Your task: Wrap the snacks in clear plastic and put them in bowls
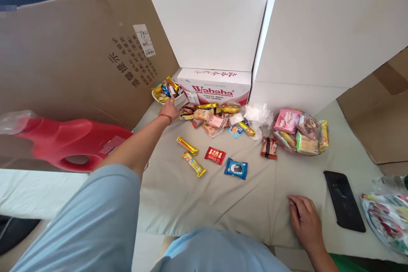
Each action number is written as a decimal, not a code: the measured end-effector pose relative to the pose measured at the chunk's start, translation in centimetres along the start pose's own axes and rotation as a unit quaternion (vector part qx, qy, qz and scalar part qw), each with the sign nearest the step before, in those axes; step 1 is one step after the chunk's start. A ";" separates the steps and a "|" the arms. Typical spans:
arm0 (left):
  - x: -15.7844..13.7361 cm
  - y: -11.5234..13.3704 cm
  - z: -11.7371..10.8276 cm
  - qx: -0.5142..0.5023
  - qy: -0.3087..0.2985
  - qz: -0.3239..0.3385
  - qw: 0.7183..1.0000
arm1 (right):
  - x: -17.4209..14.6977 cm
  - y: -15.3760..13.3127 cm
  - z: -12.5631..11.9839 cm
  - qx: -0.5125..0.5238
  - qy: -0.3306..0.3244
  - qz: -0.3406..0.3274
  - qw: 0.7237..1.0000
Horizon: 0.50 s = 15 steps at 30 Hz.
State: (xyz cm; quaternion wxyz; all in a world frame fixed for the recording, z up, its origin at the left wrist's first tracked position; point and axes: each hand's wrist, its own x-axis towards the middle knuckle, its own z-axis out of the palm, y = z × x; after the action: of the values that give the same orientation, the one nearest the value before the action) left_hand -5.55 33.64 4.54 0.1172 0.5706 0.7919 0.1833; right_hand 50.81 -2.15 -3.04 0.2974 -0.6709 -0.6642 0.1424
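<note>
My left hand (pixel 171 110) reaches to the front rim of a white bowl (pixel 156 97), which holds several wrapped snacks (pixel 165 88). Its fingertips are mostly hidden, so whether they grip anything cannot be made out. On the cloth, my right hand (pixel 305 220) rests with loosely bent fingers and nothing in it, left of a black phone (pixel 344 200). Between the hands lie two yellow snack bars (pixel 187 145), a red packet (pixel 215 155) and a blue packet (pixel 236 168). A pile of wrapped snacks (pixel 212 117) lies right of my left hand.
A white Wahaha carton (pixel 216 87) and tall white boxes (pixel 318 29) stand behind. On the left are a brown cardboard panel (pixel 79 51) and a red jug (pixel 79 140). A snack-filled bowl (pixel 293 149) and a brown packet (pixel 268 148) sit on the right, with clear plastic (pixel 258 114) nearby.
</note>
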 end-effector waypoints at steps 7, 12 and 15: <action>-1.5 -2.9 2.4 0.086 -0.030 -0.033 0.995 | -0.2 1.4 0.7 -0.077 0.022 -0.085 0.993; -1.6 -3.7 1.2 0.115 0.057 -0.002 0.992 | -0.5 1.5 0.7 -0.101 0.025 -0.102 0.989; 0.6 -3.8 0.3 0.139 0.070 -0.008 0.988 | -0.4 1.4 0.7 -0.109 0.028 -0.103 0.988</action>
State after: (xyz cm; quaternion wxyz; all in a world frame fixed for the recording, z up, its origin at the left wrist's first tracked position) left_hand -8.90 33.20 2.71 -0.0172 0.5607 0.8205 0.1097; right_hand 51.47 -2.36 -4.45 0.2541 -0.6309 -0.7329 0.0182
